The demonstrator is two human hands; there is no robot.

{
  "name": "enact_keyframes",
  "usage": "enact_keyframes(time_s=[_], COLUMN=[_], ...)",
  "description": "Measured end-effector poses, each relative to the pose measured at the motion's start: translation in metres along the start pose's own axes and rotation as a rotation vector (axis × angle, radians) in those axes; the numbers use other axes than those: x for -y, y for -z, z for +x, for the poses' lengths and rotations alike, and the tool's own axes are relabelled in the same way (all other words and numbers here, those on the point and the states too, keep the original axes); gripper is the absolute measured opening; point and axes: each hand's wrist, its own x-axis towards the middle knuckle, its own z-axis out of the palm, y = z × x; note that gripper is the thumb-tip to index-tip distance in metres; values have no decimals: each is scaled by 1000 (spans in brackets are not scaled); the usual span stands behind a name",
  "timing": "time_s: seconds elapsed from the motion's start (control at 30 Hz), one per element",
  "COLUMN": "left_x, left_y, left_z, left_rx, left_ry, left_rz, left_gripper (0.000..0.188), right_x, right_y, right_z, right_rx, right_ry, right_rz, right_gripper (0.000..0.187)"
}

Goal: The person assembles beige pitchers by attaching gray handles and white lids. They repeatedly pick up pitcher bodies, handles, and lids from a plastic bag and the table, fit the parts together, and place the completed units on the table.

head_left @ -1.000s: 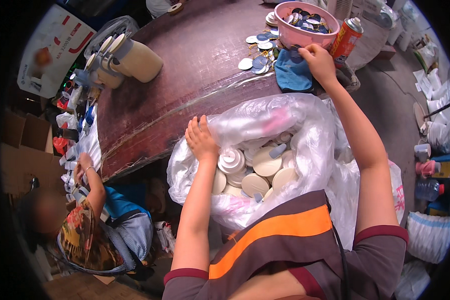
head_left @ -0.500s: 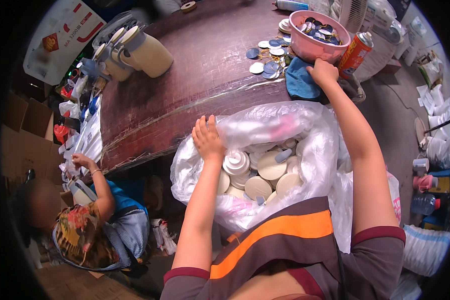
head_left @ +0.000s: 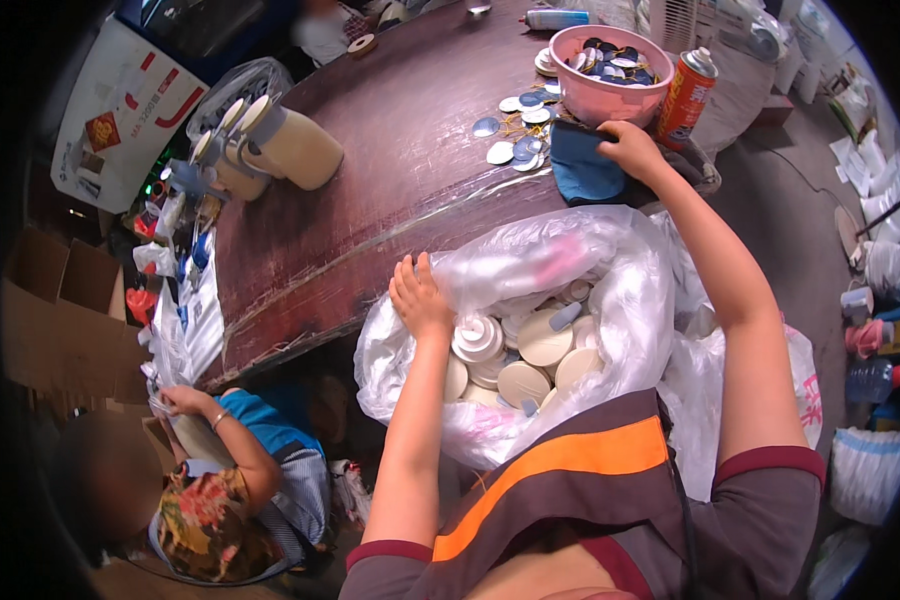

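A large clear plastic bag stands open in front of me at the table edge. Inside lie several cream round lids, white stepped caps and small grey pieces. My left hand rests on the bag's left rim, fingers stretched out and holding nothing. Farther right, my right hand pinches the upper edge of a blue cloth with a dark border. Just beyond that hand are a pink basin of round tags and an orange-red spray can.
Loose round tags with yellow strings lie left of the basin. Cream jugs stand at the table's far left. A co-worker sits at lower left, handling clear plastic. A blue spray can lies at the back.
My right hand now grips the cloth's upper edge and has raised it. My left hand stays on the bag. The co-worker's hand has moved lower, and the view has shifted slightly.
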Motion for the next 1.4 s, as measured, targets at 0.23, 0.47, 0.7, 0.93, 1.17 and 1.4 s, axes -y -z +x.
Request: enact_keyframes(time_s=[0.23,0.47,0.7,0.93,1.17,1.4], left_x=[-4,1,-1,-2,0,0], left_y=[-4,-7,-8,-4,-7,-12], left_z=[1,3,2,0,3,-1], left_rx=[-53,-50,-41,-57,-62,-47], left_ry=[-27,-49,-51,-47,-56,-20], left_rz=[-21,-7,-5,-48,-22,-56], left_gripper=[45,46,46,46,47,50], right_x=[-2,37,-9,10,-16,32], right_y=[26,6,-27,-21,-33,-13], right_z=[-81,-71,-84,-90,-75,-68], right_rx=[-14,24,5,-30,-134,-225], right_ry=[374,-11,160,-215,30,3], right_rz=[-300,-266,-527,-412,-420,-651], right_gripper=[23,27,22,27,13,21])
